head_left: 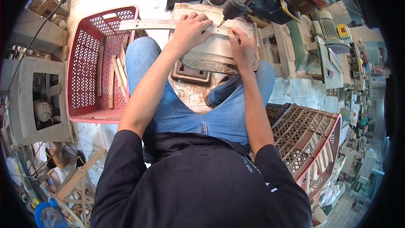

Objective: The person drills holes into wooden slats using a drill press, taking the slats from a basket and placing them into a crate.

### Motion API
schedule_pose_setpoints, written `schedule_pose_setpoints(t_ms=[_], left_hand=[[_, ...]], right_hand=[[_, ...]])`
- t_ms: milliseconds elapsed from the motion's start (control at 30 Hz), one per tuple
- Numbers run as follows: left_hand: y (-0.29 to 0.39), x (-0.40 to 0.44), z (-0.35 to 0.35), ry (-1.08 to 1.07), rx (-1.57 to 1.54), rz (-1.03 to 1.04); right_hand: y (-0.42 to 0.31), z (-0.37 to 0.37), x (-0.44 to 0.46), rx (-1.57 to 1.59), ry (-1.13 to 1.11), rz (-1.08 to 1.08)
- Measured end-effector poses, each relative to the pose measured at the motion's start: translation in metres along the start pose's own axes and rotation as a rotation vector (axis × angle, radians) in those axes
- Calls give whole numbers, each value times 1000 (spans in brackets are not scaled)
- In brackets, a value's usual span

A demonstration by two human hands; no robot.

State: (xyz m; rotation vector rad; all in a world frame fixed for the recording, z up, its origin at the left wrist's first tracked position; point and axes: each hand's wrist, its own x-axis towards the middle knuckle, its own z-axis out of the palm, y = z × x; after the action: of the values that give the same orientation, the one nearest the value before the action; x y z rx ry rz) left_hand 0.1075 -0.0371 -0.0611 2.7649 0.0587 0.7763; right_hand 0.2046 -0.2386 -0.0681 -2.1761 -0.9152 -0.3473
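Note:
A long pale wooden strip [147, 24] lies across the board-topped work table [198, 12] of a drilling machine, its left end sticking out past the table. My left hand [192, 30] is closed over the strip, fingers bent across its far edge. My right hand [243, 48] grips the strip near its right end, thumb and fingers bent round it. Between the two hands, the drill bit [223, 22] points down at the strip, under the dark drill head [234, 7]. Whether the tip touches the wood I cannot tell.
A red plastic basket [134, 14] with several wooden strips stands on the left. On the right is a tilted brown-red crate [303, 131] holding more strips. A motor [325, 27] sits at the upper right. Sawdust covers the floor beneath the table.

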Motion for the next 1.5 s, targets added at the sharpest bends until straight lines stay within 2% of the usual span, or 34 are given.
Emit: schedule_pose_setpoints(t_ms=[100, 200, 300, 367, 433, 467, 533, 567, 633, 700, 767, 800, 867, 933, 1033, 1167, 1333, 1433, 1500], left_hand=[[0, -1, -1, 4, 4, -5], [2, -1, -1, 7, 5, -12], [2, -1, 0, 8, 22, -31], [2, 0, -3, -9, 19, -65], [1, 0, -4, -9, 19, -46], [-1, 0, -4, -8, 20, -36], [-3, 0, -1, -13, 18, -33], [-3, 0, 0, -15, 17, -32], [-5, 0, 3, 1, 13, -29], [-4, 0, 3, 1, 7, -32], [-3, 1, 1, -13, -1, -42], [-3, 1, 0, -18, 2, -43], [-2, 1, -2, -27, 6, -44], [-3, 1, -1, -14, 2, -37], [-4, 1, -1, -10, -7, -38], [-4, 3, -3, -41, -12, -52], [-5, 2, 0, -35, -23, -44], [-7, 3, 0, -37, -30, -41], [-7, 3, -1, -47, -37, -42]], right_hand=[[1, -5, 0, -1, -57, 100], [6, -23, 15, 438, 16, 269], [16, -81, 51, 459, 109, 107], [-38, -133, 83, 573, 321, 161], [-47, -170, 127, 885, 483, 130], [-48, -186, 138, 661, 457, -81], [-29, -234, 189, 909, 485, -38], [-59, -242, 192, 748, 455, -135], [-105, -252, 205, 1071, 516, -68], [-86, -271, 244, 1051, 490, -145], [-101, -287, 257, 1262, 359, -30], [-131, -298, 245, 1476, 233, 131], [-125, -302, 258, 1589, 89, 156], [-66, -302, 311, 1393, 73, -117], [-92, -302, 269, 1083, 350, 64], [-151, -280, 180, 625, 342, -281], [-161, -280, 152, 678, 460, -236], [-173, -269, 141, 765, 796, -26], [-106, -333, 144, 1157, 201, -26]])
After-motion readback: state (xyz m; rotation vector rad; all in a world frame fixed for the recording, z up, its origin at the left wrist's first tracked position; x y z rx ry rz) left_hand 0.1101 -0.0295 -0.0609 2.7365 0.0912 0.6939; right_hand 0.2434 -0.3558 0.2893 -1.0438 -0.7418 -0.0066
